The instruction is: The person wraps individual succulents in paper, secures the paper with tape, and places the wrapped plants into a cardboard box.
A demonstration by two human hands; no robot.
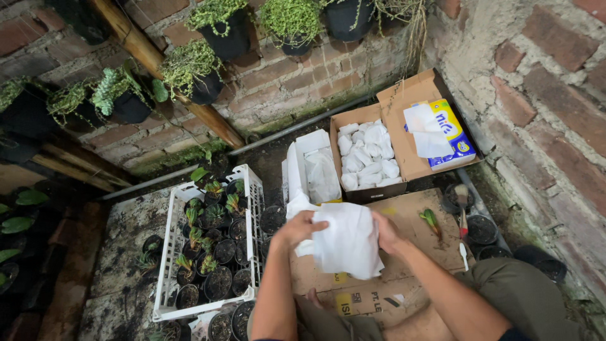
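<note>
Thin white crumpled paper sheet (pixel 348 243) held above flattened brown cardboard (pixel 404 218) | left hand (pixel 302 227) fingers clamped on upper left edge | right hand (pixel 386 232) fingers clamped on right edge | likely light, limp, tearable; best gripped at edges.

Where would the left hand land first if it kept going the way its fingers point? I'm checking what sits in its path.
The left hand points rightward, fingers already on the white paper sheet held between both hands. That sheet comes first; the right hand grips its far edge, though depth is unclear.
</note>
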